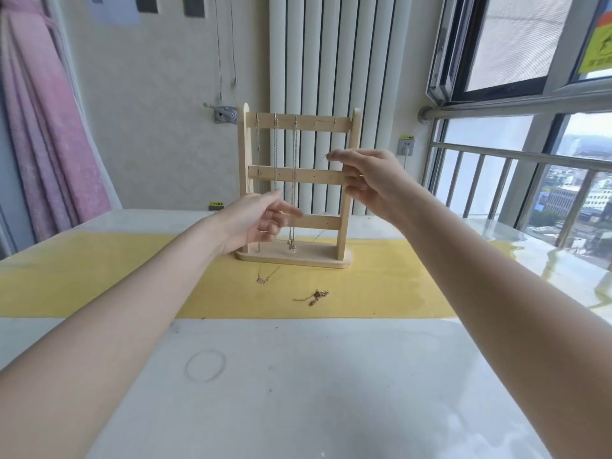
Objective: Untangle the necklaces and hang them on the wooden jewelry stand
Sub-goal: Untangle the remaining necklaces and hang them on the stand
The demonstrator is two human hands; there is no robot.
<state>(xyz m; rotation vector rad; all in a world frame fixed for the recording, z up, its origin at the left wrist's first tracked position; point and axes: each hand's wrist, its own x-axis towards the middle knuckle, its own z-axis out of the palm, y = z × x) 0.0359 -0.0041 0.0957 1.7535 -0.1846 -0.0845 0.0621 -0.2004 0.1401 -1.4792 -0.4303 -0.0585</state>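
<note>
Hanging from the top rail of the wooden jewelry stand are three necklaces, their chains falling past the middle rail; the longest reaches the stand's base. The stand sits upright on a yellow runner that crosses a glossy white table. On the runner just in front of the base lies a thin pendant necklace, and nearer the camera a small tangled gold chain lies apart from it.

The right hand is raised beside the stand's right post, thumb and forefinger pinched together on what seems a very fine chain, too thin to make out clearly. The left hand is held in front of the lower rails with fingers loosely curled and the forefinger extended; whether it holds a chain I cannot tell.

Behind stand a white column radiator, a pink curtain and a window with railings.
</note>
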